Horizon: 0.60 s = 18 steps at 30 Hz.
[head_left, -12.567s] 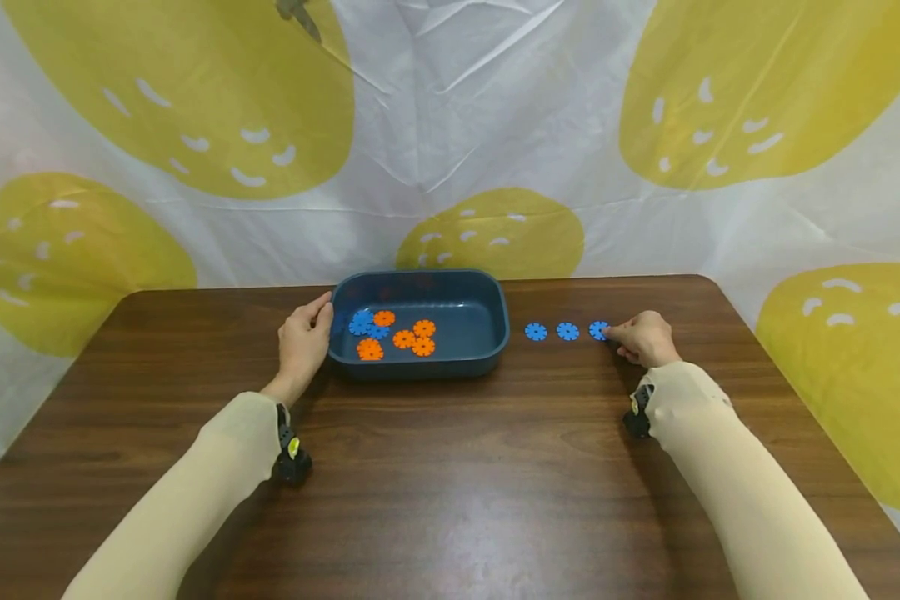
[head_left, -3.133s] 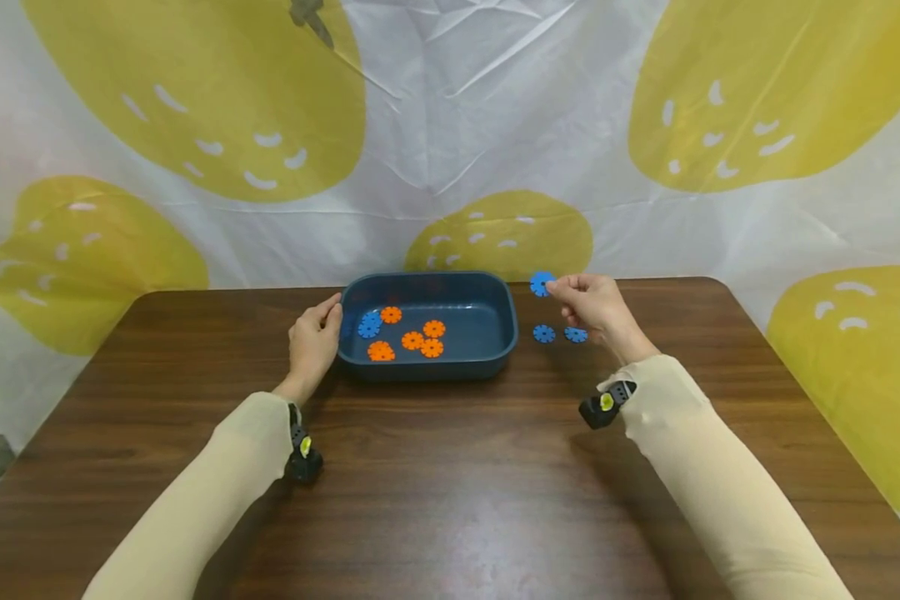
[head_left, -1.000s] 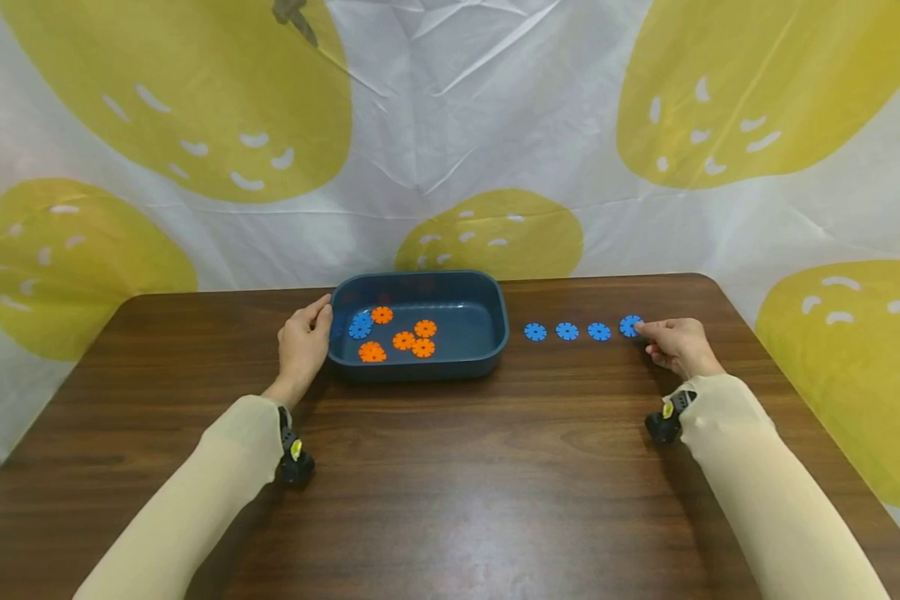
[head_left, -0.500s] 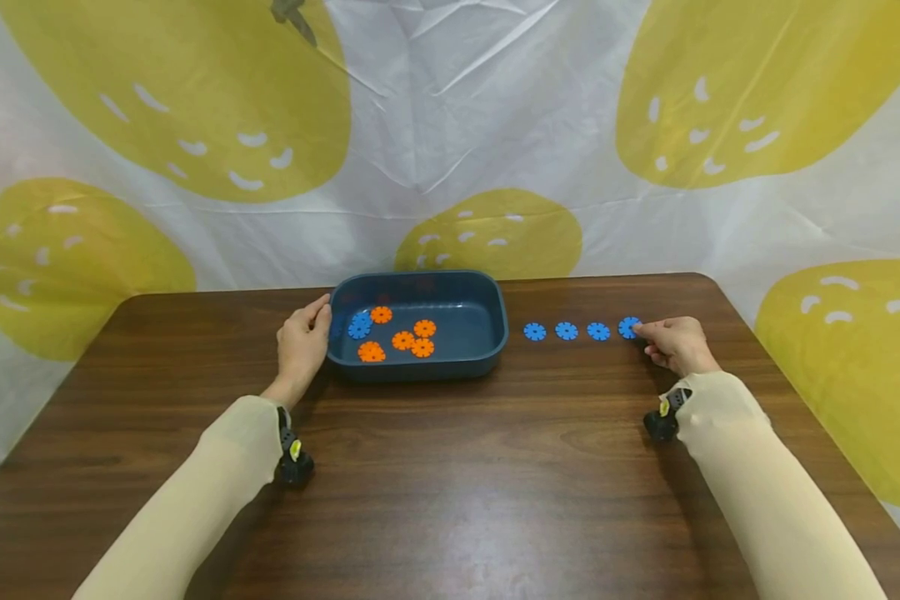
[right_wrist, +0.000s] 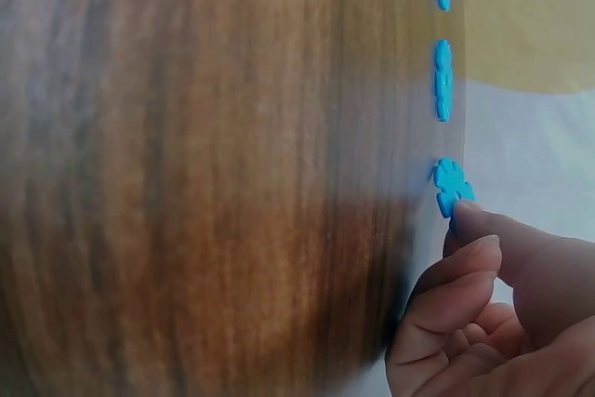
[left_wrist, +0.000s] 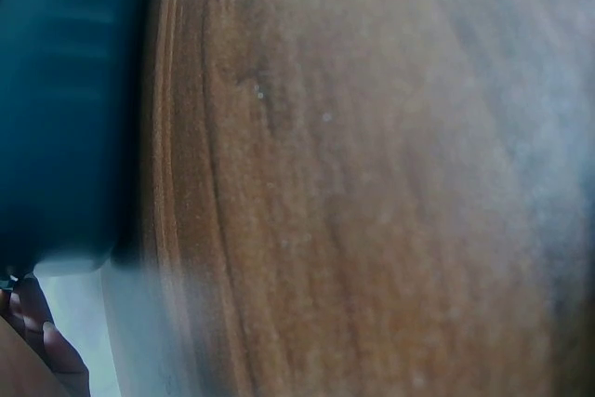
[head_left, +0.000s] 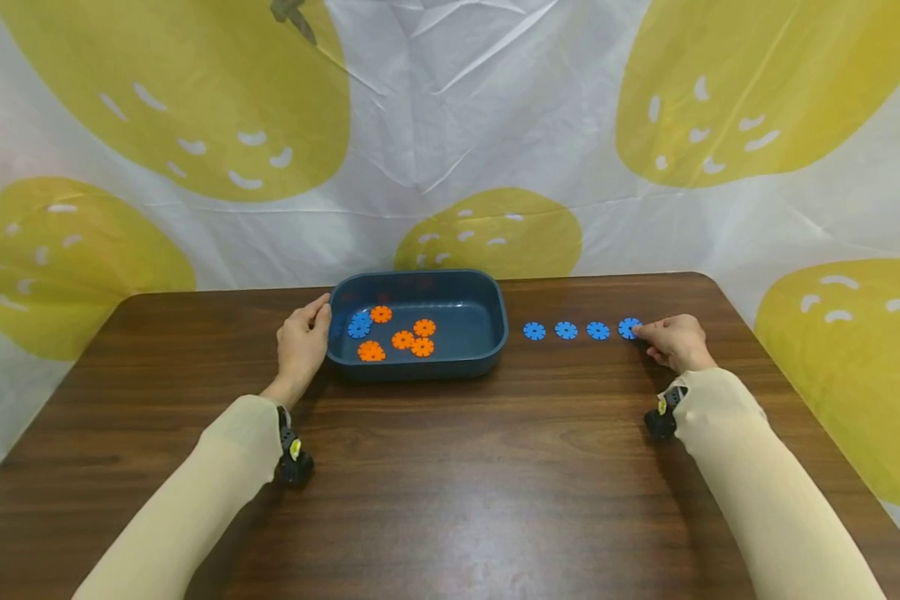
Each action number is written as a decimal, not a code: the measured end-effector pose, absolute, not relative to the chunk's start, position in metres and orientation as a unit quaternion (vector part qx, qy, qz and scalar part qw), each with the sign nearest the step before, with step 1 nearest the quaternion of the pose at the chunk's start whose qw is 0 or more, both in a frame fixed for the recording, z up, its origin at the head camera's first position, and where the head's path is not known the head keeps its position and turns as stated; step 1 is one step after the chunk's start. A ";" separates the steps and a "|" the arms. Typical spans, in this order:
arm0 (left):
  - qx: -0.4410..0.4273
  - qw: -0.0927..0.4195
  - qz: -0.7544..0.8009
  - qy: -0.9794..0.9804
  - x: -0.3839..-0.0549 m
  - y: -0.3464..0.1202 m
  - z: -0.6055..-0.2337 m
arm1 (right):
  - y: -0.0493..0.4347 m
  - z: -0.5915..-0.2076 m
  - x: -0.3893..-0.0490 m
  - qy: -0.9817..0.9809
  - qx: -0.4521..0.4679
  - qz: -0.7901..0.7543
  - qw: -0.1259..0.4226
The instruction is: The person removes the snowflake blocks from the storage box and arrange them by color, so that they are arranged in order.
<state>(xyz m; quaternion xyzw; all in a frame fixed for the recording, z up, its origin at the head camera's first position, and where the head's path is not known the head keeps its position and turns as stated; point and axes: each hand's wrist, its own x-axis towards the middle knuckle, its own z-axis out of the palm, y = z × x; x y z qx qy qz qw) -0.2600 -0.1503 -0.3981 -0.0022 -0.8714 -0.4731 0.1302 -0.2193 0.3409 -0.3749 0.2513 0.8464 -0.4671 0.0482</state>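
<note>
My right hand [head_left: 675, 340] pinches a blue notched plastic disc [head_left: 629, 328] between thumb and index finger, at the right end of a row. In the right wrist view this disc [right_wrist: 450, 185] is tilted, its lower edge close to the table. Three matching blue discs [head_left: 597, 331] lie flat to its left, evenly spaced. At the left end of a dark blue rectangular tub [head_left: 450, 367], my left hand [head_left: 302, 343] holds the rim, its fingers partly hidden. Inside the tub are blue discs [head_left: 359, 325] and several orange discs [head_left: 402, 340], some overlapping, gathered towards the left.
The brown wooden table [head_left: 450, 483] carries the tub near its back edge. Directly behind hangs a white cloth [head_left: 390, 150] printed with big yellow fruit. A small black camera [head_left: 660, 423] is strapped to each wrist.
Since the oldest frame, my right hand let go of the third disc and brought another blue one to the row's right end. Over the last second that disc lowered slightly. My left hand stayed put.
</note>
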 end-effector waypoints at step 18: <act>-0.005 0.133 -0.469 -0.873 -0.260 -0.151 -0.397 | 0.342 -0.375 -0.223 0.878 0.235 -0.413 0.056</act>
